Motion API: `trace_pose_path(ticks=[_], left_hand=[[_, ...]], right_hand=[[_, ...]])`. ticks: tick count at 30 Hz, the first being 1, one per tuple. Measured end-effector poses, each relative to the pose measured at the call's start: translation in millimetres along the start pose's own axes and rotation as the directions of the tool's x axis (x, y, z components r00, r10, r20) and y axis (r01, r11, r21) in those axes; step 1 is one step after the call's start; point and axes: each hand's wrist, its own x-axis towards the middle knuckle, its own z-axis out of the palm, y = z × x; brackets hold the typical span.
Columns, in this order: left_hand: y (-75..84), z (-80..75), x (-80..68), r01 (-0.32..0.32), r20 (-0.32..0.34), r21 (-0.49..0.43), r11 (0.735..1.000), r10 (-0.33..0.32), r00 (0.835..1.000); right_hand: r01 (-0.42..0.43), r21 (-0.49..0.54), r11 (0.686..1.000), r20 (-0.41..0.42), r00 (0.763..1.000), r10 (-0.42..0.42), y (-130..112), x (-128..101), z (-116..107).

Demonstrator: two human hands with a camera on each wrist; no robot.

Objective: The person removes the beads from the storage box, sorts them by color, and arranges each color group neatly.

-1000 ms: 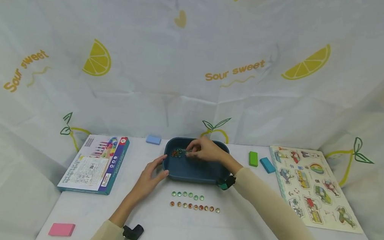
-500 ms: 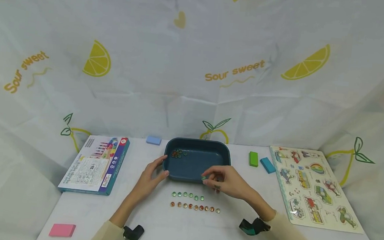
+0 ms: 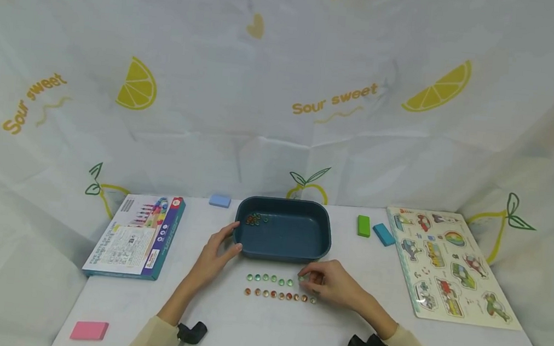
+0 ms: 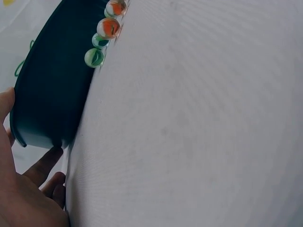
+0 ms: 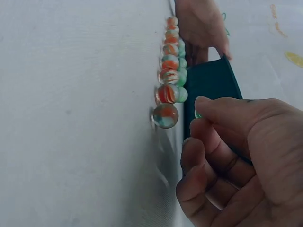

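Marble [image 3: 301, 278] sits pinched in right hand [image 3: 332, 283] at right end of green row [image 3: 274, 278], left hand [image 3: 211, 256] resting against tray [image 3: 290, 243], so release gently, without rolling it.

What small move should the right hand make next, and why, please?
Probably set the green marble down and let go: the right hand pinches it beside the right end of the green row, so releasing it there should extend that row.
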Motion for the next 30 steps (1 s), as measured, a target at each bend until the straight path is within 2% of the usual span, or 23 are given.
trace_pose_path(ticks=[6, 13, 17, 21, 25, 30], left_hand=[[-0.3, 1.0, 1.7, 0.0, -0.003, 0.006, 1.0, 0.0, 1.0], [-1.2, 2.7, 1.5, 0.002, -0.003, 0.001, 1.0, -0.002, 1.0], [-1.3, 3.6, 0.5, 0.006, -0.004, 0.001, 1.0, -0.006, 1.0], [-1.7, 4.1, -0.6, 0.004, -0.005, 0.004, 1.0, -0.004, 1.0], [-1.8, 1.6, -2.0, 0.007, -0.011, 0.014, 1.0, -0.007, 1.0], [-2.0, 0.2, -0.5, 0.007, -0.009, 0.013, 1.0, -0.007, 1.0]], right_hand=[[-0.038, -0.013, 0.999, 0.049, 0.998, 0.039, 2, 3, 4], [-0.077, -0.029, 0.997, 0.069, 0.994, 0.079, 1, 3, 7], [-0.084, -0.035, 0.996, 0.067, 0.994, 0.086, -3, 1, 1], [-0.05, -0.023, 0.998, 0.059, 0.997, 0.051, -15, 1, -15], [-0.003, 0.04, 0.999, 0.072, 0.997, 0.0, -33, 18, -36], [0.022, 0.061, 0.998, 0.026, 0.999, -0.023, -37, 59, -58]])
